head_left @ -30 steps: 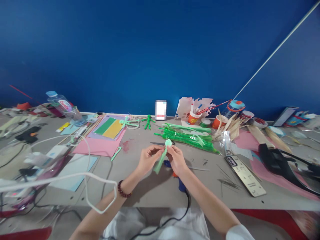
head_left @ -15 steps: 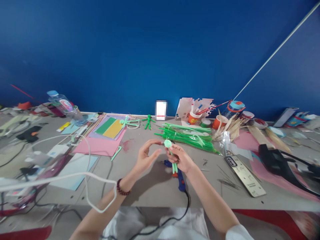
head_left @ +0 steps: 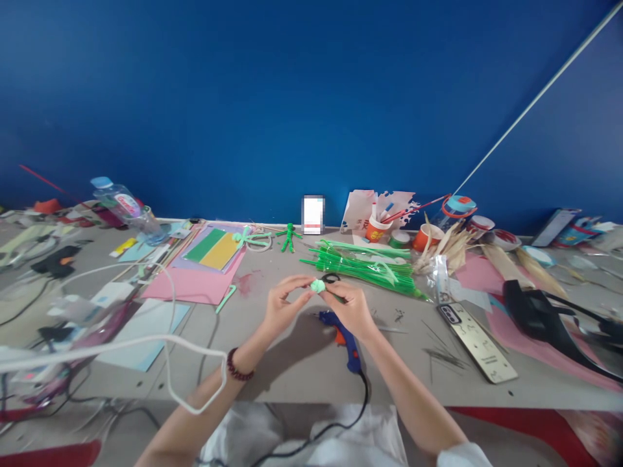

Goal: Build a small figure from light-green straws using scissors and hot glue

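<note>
Between my two hands is a small coiled piece of light green pipe cleaner point(head_left: 318, 286). The thumb and fingers of my left hand point(head_left: 287, 301) pinch its left side. On the other side my right hand point(head_left: 348, 308) grips it, and the strands seen below it before are hidden. Under my right hand a blue glue gun point(head_left: 351, 347) lies on the table, its cord running down over the edge. Just behind the coil shows a black scissors handle point(head_left: 331, 277), the rest partly covered by my right hand.
A bag of green pipe cleaners point(head_left: 365, 267) lies beyond my hands, with a green pipe-cleaner figure point(head_left: 289, 238) to its left. Coloured sheets point(head_left: 189, 283) are on the left. A phone point(head_left: 479, 344) lies right. A white cable point(head_left: 146, 338) crosses above my left forearm.
My left hand has closed onto the coil, which has moved slightly left and down. My right hand has turned, and the strands hanging below the coil no longer show.
</note>
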{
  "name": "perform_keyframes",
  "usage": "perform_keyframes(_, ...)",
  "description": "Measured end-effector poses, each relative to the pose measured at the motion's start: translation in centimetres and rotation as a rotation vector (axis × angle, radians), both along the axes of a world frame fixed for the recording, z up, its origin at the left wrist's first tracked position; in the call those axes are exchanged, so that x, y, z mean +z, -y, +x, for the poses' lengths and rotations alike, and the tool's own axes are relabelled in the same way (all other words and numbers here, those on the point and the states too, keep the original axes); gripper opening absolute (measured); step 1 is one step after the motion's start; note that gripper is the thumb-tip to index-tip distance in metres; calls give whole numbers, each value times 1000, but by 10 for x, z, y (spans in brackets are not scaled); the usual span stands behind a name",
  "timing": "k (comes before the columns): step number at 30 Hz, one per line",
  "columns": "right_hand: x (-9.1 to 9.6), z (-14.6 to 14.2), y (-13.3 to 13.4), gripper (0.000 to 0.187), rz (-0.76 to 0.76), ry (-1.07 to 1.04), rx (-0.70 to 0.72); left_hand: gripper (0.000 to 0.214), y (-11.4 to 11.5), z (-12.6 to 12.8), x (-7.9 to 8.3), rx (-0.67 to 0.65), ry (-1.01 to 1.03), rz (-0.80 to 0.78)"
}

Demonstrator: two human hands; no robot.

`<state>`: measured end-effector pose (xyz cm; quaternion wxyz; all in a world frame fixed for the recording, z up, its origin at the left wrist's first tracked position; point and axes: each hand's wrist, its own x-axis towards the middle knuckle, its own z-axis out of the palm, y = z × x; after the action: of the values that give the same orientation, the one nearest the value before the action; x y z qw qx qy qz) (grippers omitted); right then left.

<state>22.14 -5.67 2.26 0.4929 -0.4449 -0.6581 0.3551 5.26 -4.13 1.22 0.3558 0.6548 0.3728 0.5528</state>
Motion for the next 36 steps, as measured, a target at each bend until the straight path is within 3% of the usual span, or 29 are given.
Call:
perform_keyframes(6, 0, 0, 1, 23, 74, 23, 4, 14, -2, 1, 1, -66, 144, -74)
perform_keyframes(13, 0, -1, 3, 21, 217, 84, -34, 17, 3, 1, 0, -4, 3, 57)
perform_keyframes(21, -14, -1, 3, 26, 398, 271, -119, 18, 7, 3, 1, 45, -53, 100)
perform_keyframes(31, -16, 0, 4, 27, 412, 335, -149, 23, 8, 4, -5, 110, -112, 250)
perform_keyframes(36, -13, -1, 6, 26, 406, 292, -127, 20, 9, 4, -4, 60, -27, 187)
